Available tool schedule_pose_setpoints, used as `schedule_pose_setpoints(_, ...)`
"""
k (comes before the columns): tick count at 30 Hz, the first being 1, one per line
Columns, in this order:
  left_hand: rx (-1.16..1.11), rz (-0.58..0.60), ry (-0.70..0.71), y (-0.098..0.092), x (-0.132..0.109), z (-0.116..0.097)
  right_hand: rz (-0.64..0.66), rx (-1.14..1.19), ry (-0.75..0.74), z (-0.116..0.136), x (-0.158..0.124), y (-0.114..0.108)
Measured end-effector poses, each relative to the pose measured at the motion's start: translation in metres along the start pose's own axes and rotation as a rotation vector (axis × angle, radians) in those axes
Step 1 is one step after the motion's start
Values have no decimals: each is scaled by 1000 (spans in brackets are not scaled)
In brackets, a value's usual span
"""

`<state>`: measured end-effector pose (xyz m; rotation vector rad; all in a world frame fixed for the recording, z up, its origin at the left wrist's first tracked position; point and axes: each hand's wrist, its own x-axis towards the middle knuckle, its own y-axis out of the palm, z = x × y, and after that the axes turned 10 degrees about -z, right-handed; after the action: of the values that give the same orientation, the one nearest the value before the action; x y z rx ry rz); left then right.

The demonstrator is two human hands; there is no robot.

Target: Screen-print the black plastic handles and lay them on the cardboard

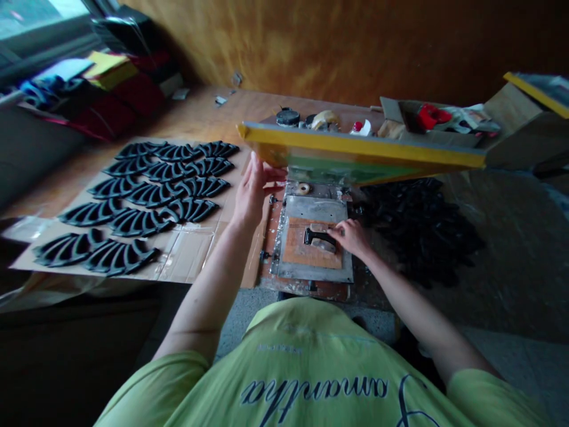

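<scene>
My left hand (pixel 253 190) is at the lower left edge of a raised, tilted screen printing frame (pixel 355 142) with yellow tape along its bar; its fingers reach under the edge and seem to hold it up. Below lies a grey metal base plate (pixel 311 207) with a brown board (pixel 297 240) on it. My right hand (pixel 353 237) pinches the end of a black T-shaped plastic piece (pixel 322 237), which rests on a pale holder on the board.
Overlapping fans of similar black pieces (pixel 142 219) lie on cardboard (pixel 191 249) at left. A loose heap of black pieces (pixel 422 231) sits at right. Behind the frame are a dark round container (pixel 288 117) and an open cardboard box (pixel 457 139). A tape roll (pixel 303 188) lies near the plate.
</scene>
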<state>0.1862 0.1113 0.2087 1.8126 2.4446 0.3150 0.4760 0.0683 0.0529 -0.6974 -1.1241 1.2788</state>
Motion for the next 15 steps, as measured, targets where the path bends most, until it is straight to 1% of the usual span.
schedule_pose_setpoints(2,-8,-29,19,4,-2,2,80,-126,-68,20,-14,18)
schedule_pose_setpoints(3,-10,-49,12,4,-10,8,100,-166,-63,29,-17,22)
schedule_pose_setpoints(4,3,-48,-38,2,-24,17,114,-187,-35,38,-19,23)
schedule_pose_setpoints(5,35,-12,-141,0,-41,28,120,-194,3,47,-20,22)
schedule_pose_setpoints(6,75,39,-275,-2,-62,41,109,-189,40,57,-22,20)
schedule_pose_setpoints(8,205,277,-700,-6,-105,69,42,-147,63,79,-29,14)
schedule_pose_setpoints(9,187,285,-792,-7,-123,82,8,-103,18,91,-35,12)
schedule_pose_setpoints(10,148,279,-850,-9,-138,94,-12,-41,-70,101,-42,10)
schedule_pose_setpoints(11,113,238,-878,-12,-146,104,-12,33,-187,109,-47,9)
schedule_pose_setpoints(12,97,184,-871,-18,-149,113,2,107,-305,111,-50,9)
schedule_pose_setpoints(13,124,136,-843,-27,-145,120,18,167,-395,107,-50,7)
schedule_pose_setpoints(14,212,97,-791,-40,-136,126,23,200,-433,95,-45,5)
schedule_pose_setpoints(15,358,84,-719,-56,-122,132,11,193,-408,75,-37,0)
